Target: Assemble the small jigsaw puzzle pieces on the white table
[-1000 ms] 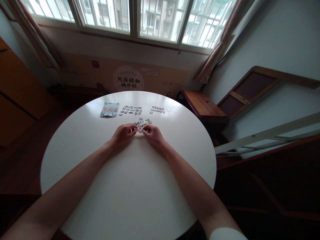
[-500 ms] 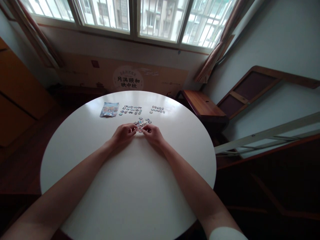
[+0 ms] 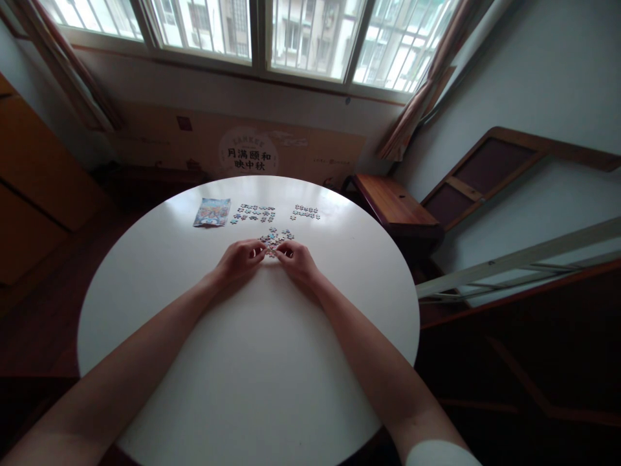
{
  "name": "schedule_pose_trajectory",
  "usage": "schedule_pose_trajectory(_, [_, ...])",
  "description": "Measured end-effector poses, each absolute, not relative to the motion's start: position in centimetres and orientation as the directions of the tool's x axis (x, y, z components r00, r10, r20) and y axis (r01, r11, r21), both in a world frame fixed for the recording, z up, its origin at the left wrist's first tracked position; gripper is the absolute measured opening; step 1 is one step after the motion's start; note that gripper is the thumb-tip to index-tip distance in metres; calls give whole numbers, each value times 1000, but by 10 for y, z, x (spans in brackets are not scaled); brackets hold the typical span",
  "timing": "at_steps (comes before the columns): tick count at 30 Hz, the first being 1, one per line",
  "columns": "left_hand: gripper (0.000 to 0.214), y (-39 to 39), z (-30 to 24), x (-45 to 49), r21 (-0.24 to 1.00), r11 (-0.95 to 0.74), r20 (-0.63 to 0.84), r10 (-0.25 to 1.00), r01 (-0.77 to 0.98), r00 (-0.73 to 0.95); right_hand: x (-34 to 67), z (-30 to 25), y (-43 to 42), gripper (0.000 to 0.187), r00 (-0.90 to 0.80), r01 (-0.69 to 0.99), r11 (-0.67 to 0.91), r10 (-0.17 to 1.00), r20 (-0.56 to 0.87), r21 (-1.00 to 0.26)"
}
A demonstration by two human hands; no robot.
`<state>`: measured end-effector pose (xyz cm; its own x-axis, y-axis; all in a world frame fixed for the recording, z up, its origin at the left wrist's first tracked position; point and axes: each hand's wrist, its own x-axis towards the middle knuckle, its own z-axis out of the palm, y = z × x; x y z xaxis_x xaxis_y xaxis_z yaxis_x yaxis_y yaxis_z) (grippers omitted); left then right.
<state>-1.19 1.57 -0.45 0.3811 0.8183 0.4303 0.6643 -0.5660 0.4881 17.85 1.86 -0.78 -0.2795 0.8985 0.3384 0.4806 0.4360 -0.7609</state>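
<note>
White counter (image 3: 262, 362), round; read left to right. Packet (image 3: 212, 212): flat, toward far edge. Left hand (image 3: 241, 259): fingers bent in a pinch, grasping a small piece (image 3: 271, 250); its print too small to read. Left rows (image 3: 255, 212): spaced pieces, beyond this hand. Piece: between both hands, at near side of loose pile (image 3: 279, 237). Right hand (image 3: 295, 260): fingers pinching same piece from opposite side. Right rows (image 3: 305, 215): fewer pieces, beyond pile.
</note>
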Motion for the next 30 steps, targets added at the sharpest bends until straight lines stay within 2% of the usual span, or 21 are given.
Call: schedule_pose_trajectory(30, [18, 16, -6, -12, 488, -573, 436, 814, 659, 384, 179, -8, 19, 17, -280, 498, 430, 901, 330, -753])
